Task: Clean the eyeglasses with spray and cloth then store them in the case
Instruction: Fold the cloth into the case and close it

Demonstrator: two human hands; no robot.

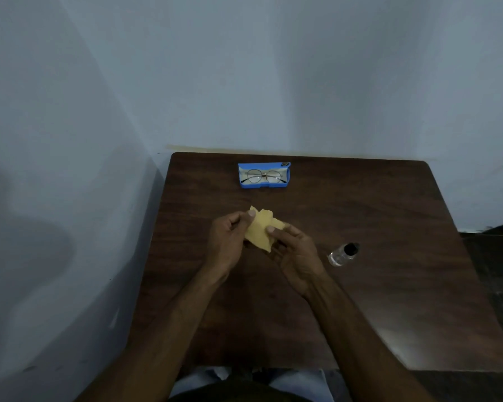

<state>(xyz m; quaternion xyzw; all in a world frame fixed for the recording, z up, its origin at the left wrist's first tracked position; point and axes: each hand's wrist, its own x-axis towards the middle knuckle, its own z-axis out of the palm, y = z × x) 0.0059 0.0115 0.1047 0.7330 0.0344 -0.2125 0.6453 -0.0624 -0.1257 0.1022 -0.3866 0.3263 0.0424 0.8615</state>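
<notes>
A yellow cloth (pixel 261 231) is held over the middle of the table between both hands. My left hand (pixel 226 242) pinches its left side with thumb and fingers. My right hand (pixel 295 253) pinches its right side, thumb on top. Round wire-framed eyeglasses (pixel 264 176) lie folded inside an open blue case (pixel 263 185) near the table's far edge, well beyond the hands. A small clear spray bottle (pixel 343 254) with a black cap stands to the right of my right hand, untouched.
The dark wooden table (pixel 389 285) stands against a pale blue wall at the back and left. A dark floor shows past its right edge. My lap is at the near edge.
</notes>
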